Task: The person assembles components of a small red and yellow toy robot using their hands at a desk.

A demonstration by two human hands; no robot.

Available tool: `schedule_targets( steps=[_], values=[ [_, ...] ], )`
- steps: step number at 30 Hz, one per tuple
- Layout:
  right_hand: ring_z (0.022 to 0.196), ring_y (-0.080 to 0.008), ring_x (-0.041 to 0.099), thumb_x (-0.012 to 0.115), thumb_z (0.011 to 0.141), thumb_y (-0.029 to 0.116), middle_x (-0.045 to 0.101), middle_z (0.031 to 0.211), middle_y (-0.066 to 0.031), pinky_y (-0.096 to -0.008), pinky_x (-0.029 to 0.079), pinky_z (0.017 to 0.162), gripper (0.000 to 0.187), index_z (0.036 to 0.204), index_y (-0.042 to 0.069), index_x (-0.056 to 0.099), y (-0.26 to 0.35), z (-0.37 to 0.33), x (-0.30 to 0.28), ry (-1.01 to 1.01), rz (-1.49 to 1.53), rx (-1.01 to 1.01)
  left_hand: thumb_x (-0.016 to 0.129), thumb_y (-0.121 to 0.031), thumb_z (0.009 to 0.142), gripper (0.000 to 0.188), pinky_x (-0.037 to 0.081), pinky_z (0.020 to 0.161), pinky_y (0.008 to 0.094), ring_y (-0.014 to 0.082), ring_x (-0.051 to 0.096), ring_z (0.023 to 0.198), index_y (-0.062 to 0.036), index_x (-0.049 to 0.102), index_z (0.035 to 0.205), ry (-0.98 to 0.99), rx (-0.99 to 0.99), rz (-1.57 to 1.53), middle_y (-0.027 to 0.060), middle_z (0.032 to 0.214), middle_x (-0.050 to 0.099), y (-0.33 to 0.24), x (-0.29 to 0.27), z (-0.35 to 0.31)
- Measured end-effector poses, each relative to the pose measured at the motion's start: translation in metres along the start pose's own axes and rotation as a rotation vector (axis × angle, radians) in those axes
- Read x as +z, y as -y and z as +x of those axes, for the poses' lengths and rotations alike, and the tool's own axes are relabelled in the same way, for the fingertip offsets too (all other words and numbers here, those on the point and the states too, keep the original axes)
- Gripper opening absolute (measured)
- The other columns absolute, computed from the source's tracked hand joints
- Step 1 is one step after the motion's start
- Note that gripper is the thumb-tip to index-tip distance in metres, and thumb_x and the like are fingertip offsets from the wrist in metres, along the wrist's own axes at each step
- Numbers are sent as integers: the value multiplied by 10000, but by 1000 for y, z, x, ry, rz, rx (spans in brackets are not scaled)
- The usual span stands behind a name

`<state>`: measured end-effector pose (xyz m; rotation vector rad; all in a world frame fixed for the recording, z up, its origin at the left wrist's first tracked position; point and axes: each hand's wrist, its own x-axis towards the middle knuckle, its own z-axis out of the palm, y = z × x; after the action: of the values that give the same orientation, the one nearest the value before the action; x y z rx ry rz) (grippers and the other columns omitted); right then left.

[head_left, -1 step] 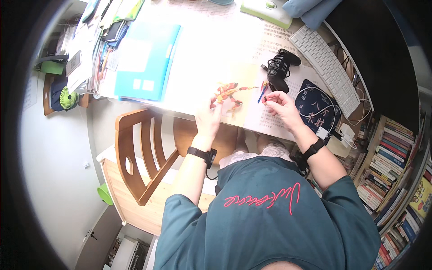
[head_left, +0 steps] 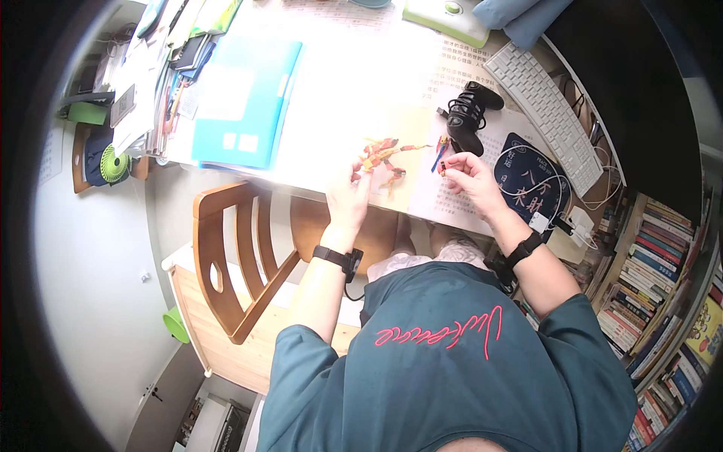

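My left hand (head_left: 349, 191) is closed on a red, orange and yellow jointed toy figure (head_left: 384, 151) just above the desk's near edge. The figure's limbs spread out to the right of my fingers. My right hand (head_left: 473, 181) pinches a small dark red piece (head_left: 443, 170) between thumb and fingertips, apart from the figure. Just beyond those fingertips lies a small, slim blue and red part (head_left: 440, 154) on the printed sheet. A black game controller (head_left: 467, 120) with its cable wound around it rests farther back.
A white keyboard (head_left: 546, 117) and a dark blue mat (head_left: 531, 177) with a white cable lie at the right. Light blue folders (head_left: 245, 105) and stacked papers occupy the left. A wooden chair (head_left: 226, 264) stands left of my legs; a bookshelf (head_left: 655, 264) is at the right.
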<state>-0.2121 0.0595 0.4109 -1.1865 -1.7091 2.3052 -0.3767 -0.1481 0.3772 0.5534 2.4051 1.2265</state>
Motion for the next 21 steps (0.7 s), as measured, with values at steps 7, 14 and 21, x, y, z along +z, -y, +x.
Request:
schedule_targets(
  steps=[7, 14, 21],
  values=[
    [661, -58, 562, 643, 889, 167, 639, 851, -5, -190, 444, 600, 213, 1065, 53, 606, 0, 4, 9, 25, 40, 91, 697, -195, 820, 310, 472, 615, 273, 116, 565, 649, -5, 661, 1062, 44, -114, -180, 48, 728, 618, 8, -1, 2],
    [681, -61, 565, 637, 893, 168, 633, 871, -8, -195, 446, 599, 203, 1050, 42, 617, -1, 5, 12, 67, 83, 98, 721, -164, 830, 274, 451, 645, 212, 61, 540, 708, 28, 646, 1011, 81, -251, -483, 8, 814, 627, 7, -1, 2],
    [747, -91, 600, 643, 883, 166, 640, 923, -32, -205, 475, 623, 172, 1006, 51, 606, 11, -2, 19, 68, 177, 90, 724, -190, 839, 255, 448, 659, 209, 64, 544, 704, 1, 637, 984, 93, -343, -608, 3, 810, 610, -6, -6, -1]
  ],
)
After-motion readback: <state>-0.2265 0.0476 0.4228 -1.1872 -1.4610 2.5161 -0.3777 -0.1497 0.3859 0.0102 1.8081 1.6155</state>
